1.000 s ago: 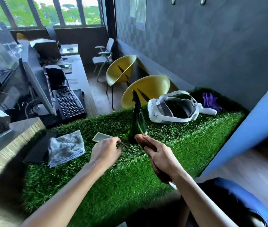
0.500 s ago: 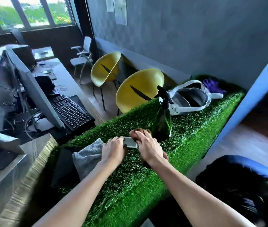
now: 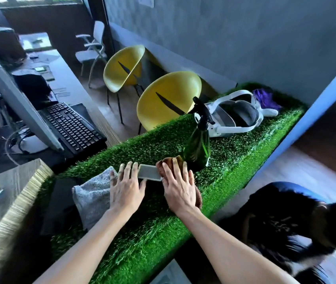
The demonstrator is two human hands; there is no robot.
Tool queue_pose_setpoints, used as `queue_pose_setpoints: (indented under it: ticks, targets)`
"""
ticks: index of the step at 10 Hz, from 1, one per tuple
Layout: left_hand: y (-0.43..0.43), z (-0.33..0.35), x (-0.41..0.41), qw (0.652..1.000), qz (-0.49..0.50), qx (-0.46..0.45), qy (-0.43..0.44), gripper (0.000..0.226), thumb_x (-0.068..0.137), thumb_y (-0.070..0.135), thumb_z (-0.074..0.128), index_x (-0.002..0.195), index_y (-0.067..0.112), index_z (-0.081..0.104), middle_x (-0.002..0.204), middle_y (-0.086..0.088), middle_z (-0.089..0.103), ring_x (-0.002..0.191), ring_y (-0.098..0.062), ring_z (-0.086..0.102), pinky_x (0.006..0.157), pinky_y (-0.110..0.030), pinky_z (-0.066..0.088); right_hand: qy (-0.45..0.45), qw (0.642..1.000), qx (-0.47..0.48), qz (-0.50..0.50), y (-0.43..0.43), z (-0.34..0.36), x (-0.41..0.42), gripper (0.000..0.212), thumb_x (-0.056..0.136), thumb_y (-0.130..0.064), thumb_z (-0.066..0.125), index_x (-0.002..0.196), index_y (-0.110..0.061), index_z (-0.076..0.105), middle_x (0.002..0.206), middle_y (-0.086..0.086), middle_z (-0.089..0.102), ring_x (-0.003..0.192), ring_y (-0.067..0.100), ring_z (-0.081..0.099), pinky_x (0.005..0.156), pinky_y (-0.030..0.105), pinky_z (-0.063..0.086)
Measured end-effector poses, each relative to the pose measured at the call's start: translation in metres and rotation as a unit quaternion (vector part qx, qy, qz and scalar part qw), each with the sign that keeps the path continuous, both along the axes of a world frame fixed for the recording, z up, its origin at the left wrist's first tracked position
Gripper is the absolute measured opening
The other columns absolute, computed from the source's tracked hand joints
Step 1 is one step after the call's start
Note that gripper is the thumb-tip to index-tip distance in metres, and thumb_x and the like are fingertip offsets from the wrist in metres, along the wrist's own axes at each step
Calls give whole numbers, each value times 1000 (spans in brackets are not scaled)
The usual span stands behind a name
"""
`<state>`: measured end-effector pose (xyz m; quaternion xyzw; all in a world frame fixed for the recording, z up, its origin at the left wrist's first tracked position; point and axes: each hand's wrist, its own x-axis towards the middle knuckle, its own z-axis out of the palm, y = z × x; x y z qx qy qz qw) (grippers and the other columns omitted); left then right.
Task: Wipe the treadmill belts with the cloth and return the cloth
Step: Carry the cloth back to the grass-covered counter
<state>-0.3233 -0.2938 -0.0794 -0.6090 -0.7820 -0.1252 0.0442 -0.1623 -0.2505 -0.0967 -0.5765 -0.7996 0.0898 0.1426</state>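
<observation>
Moved: since a second ago the right hand has brought the brown cloth down out of the air and onto the grassy desk. The left hand was curled then and now lies flat. My view has also swung in closer.
Right hand: I see it lying flat on top of the brown cloth. Its fingers are straight and close together. They press on the cloth and do not curl round it.
Left hand: it lies flat too, with straight fingers spread a little and holding nothing. The tips touch the near edge of the small grey flat thing.
Brown cloth: it lies on the grass under the right hand, just beside the bottom of the spray bottle. I cannot tell if the two touch.
Spray bottle: it is green with a black trigger top and stands on the grass.
Small grey flat thing: it lies left of the bottle, between my two hands.
Grey cloth: it lies crumpled, farther left of the bottle, and the left hand partly covers its edge.
Headset: it is white and sits just behind the bottle on the same desk.
Purple cloth: it lies past the headset, well behind the bottle.
Yellow chairs: two of them stand on the floor, behind and left of the bottle.
Keyboard: it is black and lies far left of the bottle, on another desk.
</observation>
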Motion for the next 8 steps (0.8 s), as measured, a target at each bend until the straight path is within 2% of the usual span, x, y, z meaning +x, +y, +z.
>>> queue_pose_setpoints:
  ticks: [2,4,6,7,8]
  targets:
    - [-18,-20,-9,999,14,-35,-2,65,95,49,45,141,4,44,146,-13,46,140,-30,35,118,-51,18,-5,999,32,-9,4,-12,-3,55,97,-35,52,149,-28,36,156,10,33,141,41,32,113,49,33]
    - [-24,-30,-9,999,21,-40,-4,75,97,57,13,145,5,39,151,-11,38,145,-25,25,120,-46,7,-3,998,55,-12,3,-15,-5,55,97,-35,52,149,-28,36,156,11,32,140,41,32,113,48,32]
    - [-27,-38,-10,999,22,-42,3,76,97,57,10,145,6,39,152,-10,38,146,-25,24,120,-48,10,-5,1000,21,-10,0,-15,-2,54,99,-39,45,151,-32,30,160,7,24,145,37,25,116,46,26]
    - [-19,-24,-13,998,21,-57,-19,78,95,58,9,146,7,38,152,-10,38,146,-25,24,120,-47,7,22,999,-32,13,10,4,-3,57,101,-46,38,153,-38,19,164,0,9,149,30,10,120,41,15]
    - [-28,-23,-8,999,25,-30,-29,76,94,57,14,146,7,39,151,-10,40,145,-26,27,120,-47,7,67,996,-56,16,-2,10,14,59,99,-51,40,153,-38,19,164,-5,7,150,22,6,121,37,10]
